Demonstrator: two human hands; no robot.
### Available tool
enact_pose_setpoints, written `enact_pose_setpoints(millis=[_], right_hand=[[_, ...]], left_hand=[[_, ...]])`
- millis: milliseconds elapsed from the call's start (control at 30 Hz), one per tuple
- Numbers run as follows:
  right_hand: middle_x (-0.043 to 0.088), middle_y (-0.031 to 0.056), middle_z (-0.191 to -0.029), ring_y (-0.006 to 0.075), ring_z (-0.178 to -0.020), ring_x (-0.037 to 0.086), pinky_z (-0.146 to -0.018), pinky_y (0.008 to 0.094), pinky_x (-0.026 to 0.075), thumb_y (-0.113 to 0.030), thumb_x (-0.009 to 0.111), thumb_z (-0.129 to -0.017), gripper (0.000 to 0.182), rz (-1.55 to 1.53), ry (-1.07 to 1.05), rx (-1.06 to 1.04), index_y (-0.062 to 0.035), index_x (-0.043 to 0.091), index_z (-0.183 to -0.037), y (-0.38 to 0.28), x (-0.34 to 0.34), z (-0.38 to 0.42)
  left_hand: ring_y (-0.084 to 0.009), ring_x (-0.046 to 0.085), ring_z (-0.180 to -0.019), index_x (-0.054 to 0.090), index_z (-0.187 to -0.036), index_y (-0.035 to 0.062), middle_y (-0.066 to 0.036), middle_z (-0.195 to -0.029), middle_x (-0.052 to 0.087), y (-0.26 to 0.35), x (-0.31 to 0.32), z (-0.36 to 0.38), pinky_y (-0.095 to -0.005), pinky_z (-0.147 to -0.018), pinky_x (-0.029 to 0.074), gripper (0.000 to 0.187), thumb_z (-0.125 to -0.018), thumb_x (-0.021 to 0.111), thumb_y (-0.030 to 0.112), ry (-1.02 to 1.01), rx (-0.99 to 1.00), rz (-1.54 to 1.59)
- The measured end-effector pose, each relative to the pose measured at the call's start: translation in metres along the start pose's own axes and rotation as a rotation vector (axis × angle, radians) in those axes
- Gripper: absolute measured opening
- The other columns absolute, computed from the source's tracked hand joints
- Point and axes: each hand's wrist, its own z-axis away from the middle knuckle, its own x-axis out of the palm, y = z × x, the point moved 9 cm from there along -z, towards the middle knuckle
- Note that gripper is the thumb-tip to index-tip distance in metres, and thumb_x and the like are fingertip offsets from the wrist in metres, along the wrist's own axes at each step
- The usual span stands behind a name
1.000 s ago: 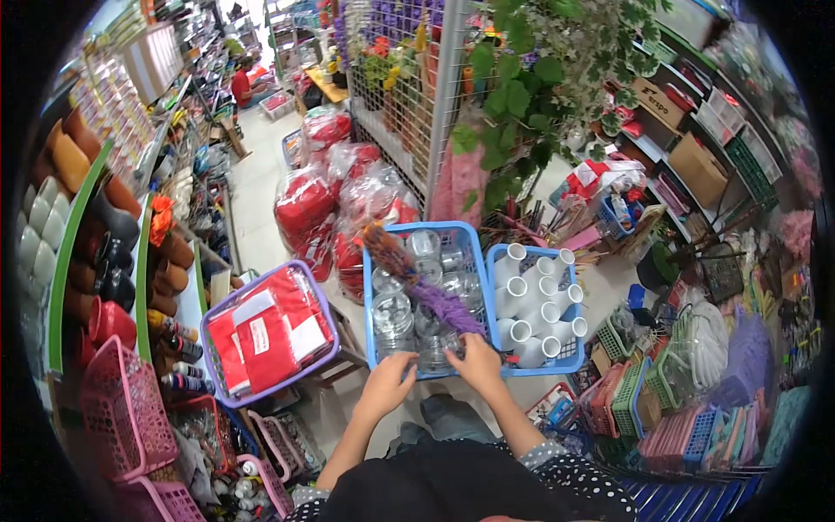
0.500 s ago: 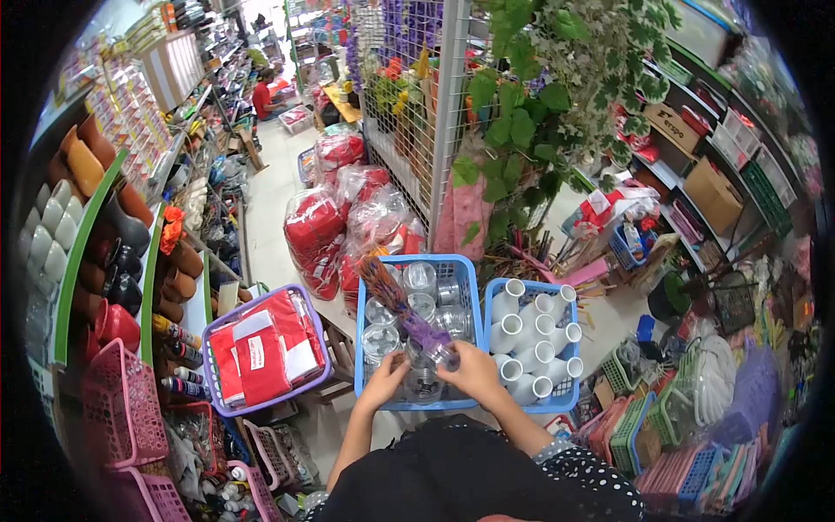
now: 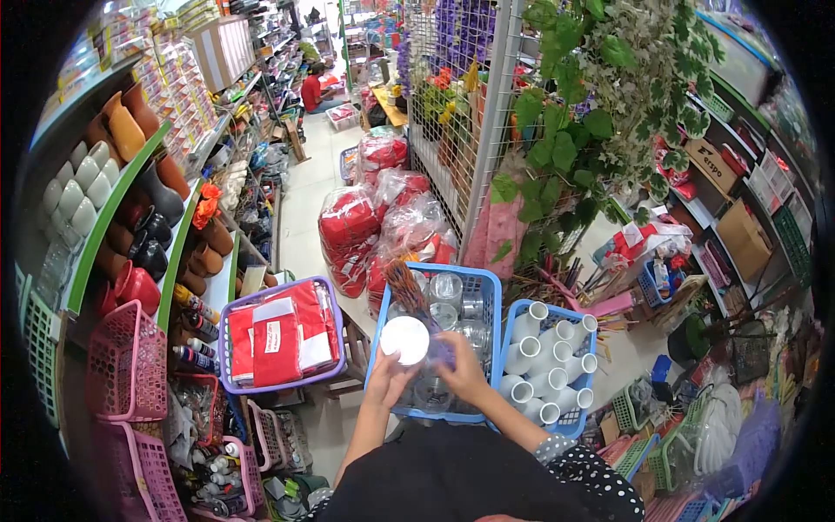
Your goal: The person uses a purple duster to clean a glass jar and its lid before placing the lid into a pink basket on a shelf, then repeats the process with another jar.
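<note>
Two hands meet over the near edge of the blue basket (image 3: pixel 490 287), and between them is a clear plastic jar with a white lid (image 3: pixel 405 339). The jar is lifted above the basket's near left corner and tilted so that the round lid faces up toward the camera; its long axis runs from the lid down and away into the basket. The left hand (image 3: pixel 385 380) grasps the jar from below and from the person's side, fingers curled round its body just under the lid. The right hand (image 3: pixel 463 370) is closed on the purple handle of a duster (image 3: pixel 409 291), whose bristled head slants up and leftward over the far left part of the basket; this hand lies just right of the jar, touching or nearly touching it. The left hand is the nearer one to the lid.

More clear jars fill the basket beneath. Against its right edge stands a second blue basket (image 3: pixel 513 324) of white pipe fittings (image 3: pixel 546 358). Well apart to the left, a purple basket (image 3: pixel 228 365) holds red packets (image 3: pixel 283 335).
</note>
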Motion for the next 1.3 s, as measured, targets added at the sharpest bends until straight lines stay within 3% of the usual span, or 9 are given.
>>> enact_pose_setpoints(millis=[67,100,167,400,567,667,800,967,1300], right_hand=[[0.054,0.0149,-0.109,0.0348,-0.099,0.055,-0.085,0.0454,0.043,-0.036,0.071,-0.075,0.051,-0.072,0.165,0.471,-0.0013,0.050,-0.106,0.072,0.009,0.031],[0.054,0.0149,-0.109,0.0348,-0.099,0.055,-0.085,0.0454,0.043,-0.036,0.071,-0.075,0.051,-0.076,0.166,0.470,-0.0013,0.050,-0.106,0.077,0.015,0.039],[0.056,0.0178,-0.103,0.0350,-0.096,0.055,-0.079,0.0474,0.045,-0.035,0.071,-0.074,0.052,0.445,-0.076,0.685,-0.0002,0.047,-0.104,0.099,0.031,0.063],[0.062,0.0236,-0.099,0.0403,-0.095,0.060,-0.079,0.0479,0.048,-0.025,0.068,-0.073,0.059,0.138,-0.273,0.844,0.0011,0.039,-0.118,0.141,0.058,0.104],[0.065,0.0125,-0.096,0.0200,-0.089,0.061,-0.079,0.0313,0.047,-0.038,0.063,-0.085,0.046,-0.210,0.305,0.871,0.0017,0.056,-0.108,0.088,-0.013,0.074],[0.064,0.0082,-0.094,0.0151,-0.087,0.058,-0.080,0.0292,0.046,-0.032,0.058,-0.091,0.038,-0.545,0.324,0.838,0.0013,0.056,-0.110,0.103,-0.025,0.088],[0.065,0.0065,-0.095,0.0122,-0.086,0.057,-0.078,0.0283,0.046,-0.037,0.053,-0.093,0.043,-0.519,-0.186,0.781,0.0014,0.060,-0.111,0.070,-0.044,0.091],[0.067,0.0135,-0.084,0.0165,-0.077,0.061,-0.072,0.0315,0.047,-0.040,0.054,-0.091,0.045,-0.170,0.083,0.850,0.0001,0.059,-0.111,0.047,-0.089,0.070],[0.064,0.0036,-0.075,0.0109,-0.068,0.056,-0.063,0.0282,0.046,-0.035,0.062,-0.087,0.038,-0.236,-0.012,0.774,0.0001,0.064,-0.100,0.047,-0.112,0.070]], left_hand=[[-0.0303,0.044,-0.124,0.025,-0.139,0.0176,-0.012,-0.137,0.038,0.014,-0.002,0.001,-0.0483,-0.097,0.045,0.059,-0.088,0.052,0.007,0.028,0.069,-0.032],[-0.0306,0.043,-0.125,0.023,-0.141,0.0177,-0.012,-0.139,0.036,0.021,0.003,0.002,-0.0484,-0.098,0.044,0.062,-0.088,0.053,0.006,0.027,0.080,-0.034],[-0.0311,0.043,-0.125,0.022,-0.141,0.0177,-0.012,-0.139,0.036,0.029,0.003,0.000,-0.0490,-0.099,0.043,0.063,-0.088,0.053,0.006,0.002,0.099,-0.021],[-0.0352,0.037,-0.129,0.027,-0.140,0.0098,-0.016,-0.141,0.037,0.052,0.025,-0.016,-0.0559,-0.106,0.033,0.060,-0.084,0.049,0.016,-0.166,0.058,0.183],[-0.0350,0.039,-0.128,0.026,-0.139,0.0059,-0.016,-0.140,0.037,0.057,0.027,-0.022,-0.0545,-0.106,0.033,0.058,-0.088,0.050,0.019,-0.137,0.047,0.018],[-0.0339,0.040,-0.128,0.028,-0.139,0.0055,-0.016,-0.140,0.038,0.048,0.027,-0.033,-0.0531,-0.107,0.032,0.054,-0.092,0.049,0.023,-0.183,-0.009,0.062],[-0.0297,0.035,-0.131,0.025,-0.143,0.0211,-0.008,-0.143,0.034,0.040,0.019,-0.043,-0.0507,-0.107,0.031,0.053,-0.095,0.047,0.027,-0.204,0.028,-0.042],[-0.0308,0.043,-0.126,0.020,-0.144,0.0201,-0.008,-0.142,0.036,0.036,0.041,-0.045,-0.0483,-0.103,0.038,0.063,-0.091,0.055,0.018,-0.322,0.017,-0.033],[-0.0394,0.046,-0.122,0.018,-0.144,0.0167,-0.018,-0.141,0.036,0.037,0.066,-0.041,-0.0464,-0.099,0.044,0.061,-0.094,0.052,0.027,-0.422,-0.030,-0.039]])
